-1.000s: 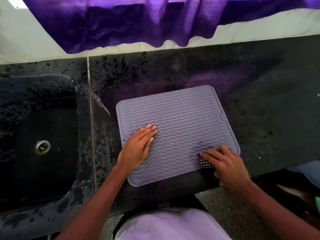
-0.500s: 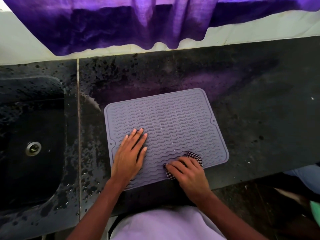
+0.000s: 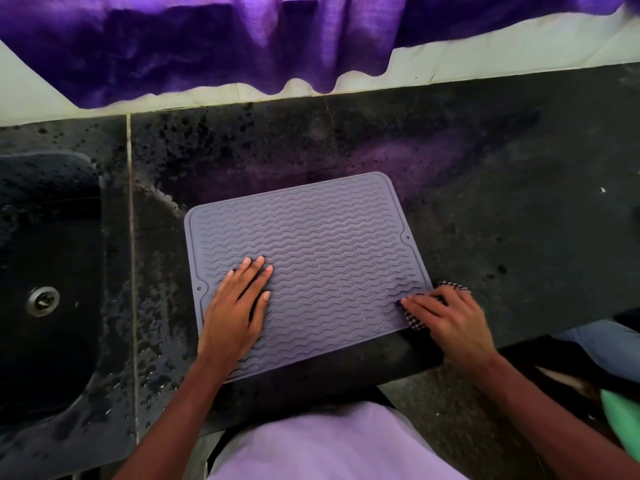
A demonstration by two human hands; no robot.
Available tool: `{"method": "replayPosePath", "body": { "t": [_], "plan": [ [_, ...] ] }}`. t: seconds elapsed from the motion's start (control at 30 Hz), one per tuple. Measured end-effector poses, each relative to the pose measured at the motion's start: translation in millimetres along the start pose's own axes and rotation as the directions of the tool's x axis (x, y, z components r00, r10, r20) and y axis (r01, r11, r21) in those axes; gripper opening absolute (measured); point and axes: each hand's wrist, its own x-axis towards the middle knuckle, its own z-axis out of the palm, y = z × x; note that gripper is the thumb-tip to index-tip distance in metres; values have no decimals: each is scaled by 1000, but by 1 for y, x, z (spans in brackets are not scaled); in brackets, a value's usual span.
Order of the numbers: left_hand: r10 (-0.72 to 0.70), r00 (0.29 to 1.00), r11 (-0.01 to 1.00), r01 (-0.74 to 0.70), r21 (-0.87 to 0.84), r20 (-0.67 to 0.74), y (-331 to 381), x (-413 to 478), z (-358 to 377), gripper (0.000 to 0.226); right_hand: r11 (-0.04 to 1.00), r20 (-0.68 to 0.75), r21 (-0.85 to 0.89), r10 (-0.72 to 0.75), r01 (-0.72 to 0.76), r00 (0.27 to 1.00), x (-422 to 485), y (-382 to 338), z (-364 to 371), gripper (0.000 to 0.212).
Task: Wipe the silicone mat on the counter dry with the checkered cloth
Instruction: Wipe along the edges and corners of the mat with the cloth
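Note:
A grey-purple silicone mat (image 3: 329, 244) with wavy ridges lies on the dark counter (image 3: 502, 209). My left hand (image 3: 235, 310) rests flat on the mat's near left part, fingers straight. At the mat's near right corner my right hand (image 3: 446, 320) presses on the bunched black-and-white checkered cloth (image 3: 414, 320). Most of the cloth is hidden under the hand; bits show at its fingertips and behind it (image 3: 453, 285).
A dark sink (image 3: 48, 271) with a metal drain (image 3: 43, 301) lies to the left, with water drops on the counter around it. A purple curtain (image 3: 242, 39) hangs along the back wall. The counter's front edge runs just below the mat.
My right hand slid the cloth from the mat's near middle back to its near right corner. My left hand stayed flat on the mat.

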Motion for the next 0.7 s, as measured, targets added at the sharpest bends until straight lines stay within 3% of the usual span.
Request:
{"method": "replayPosePath", "body": {
  "t": [0.17, 0.27, 0.33, 0.47, 0.7],
  "plan": [
    [-4, 1000, 1000, 4, 0, -13, 2, 0, -1, 46, 973, 21, -55, 225, -223, 974, -8, 21, -8, 40],
    [-14, 1000, 1000, 14, 4, -21, 4, 0, 0, 45, 946, -56, 33, 323, -322, 945, 0, 1, -13, 51],
    [-22, 1000, 1000, 22, 1, -20, 4, 1, 0, 45, 964, -95, 112, 250, -240, 964, 12, -28, -14, 46],
    [-19, 1000, 1000, 19, 6, 0, 3, 1, 0, 46, 991, -36, 133, 25, -20, 999, 21, -71, 1, 29],
    [-18, 1000, 1000, 18, 20, 10, 4, 2, -2, 47, 994, -29, 9, 109, -108, 994, -9, -15, -1, 41]
  ]
}}
